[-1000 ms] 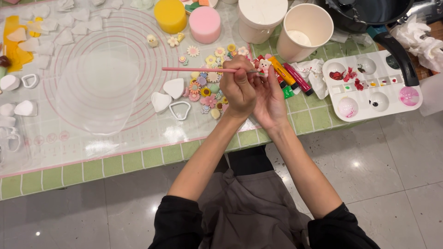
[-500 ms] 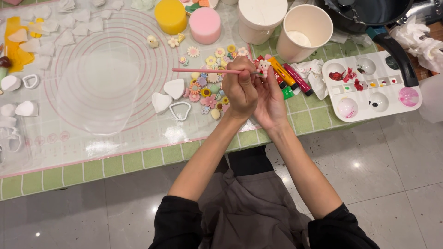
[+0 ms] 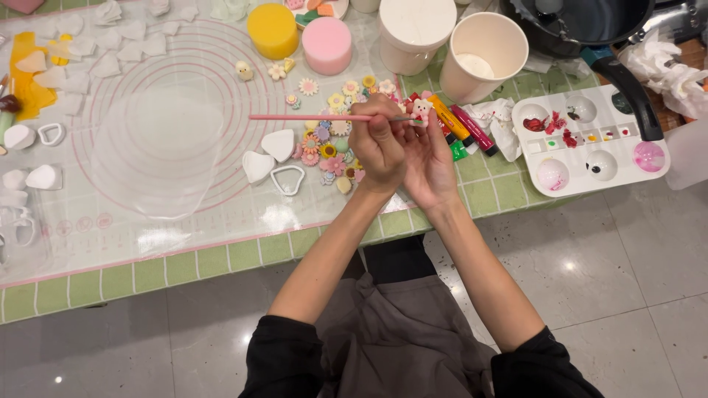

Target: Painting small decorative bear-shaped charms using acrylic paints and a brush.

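Observation:
My left hand (image 3: 377,144) grips a thin pink paintbrush (image 3: 310,117) that lies level, its handle pointing left and its tip meeting a small white and pink clay figure (image 3: 422,109). My right hand (image 3: 431,163) holds that figure up by its fingertips, pressed against the left hand. Both hands hover over a scatter of small coloured clay flowers (image 3: 328,151) on the clear silicone mat (image 3: 169,140).
White heart shapes (image 3: 279,144) and a heart cutter (image 3: 287,179) lie left of the hands. Paint tubes (image 3: 463,127) and a white palette (image 3: 590,140) sit to the right. Behind stand two paper cups (image 3: 481,57), yellow (image 3: 272,30) and pink (image 3: 327,45) sponges, and a dark pan (image 3: 590,22).
The brush has slid slightly to the right toward the figure; both hands stay nearly in the same place.

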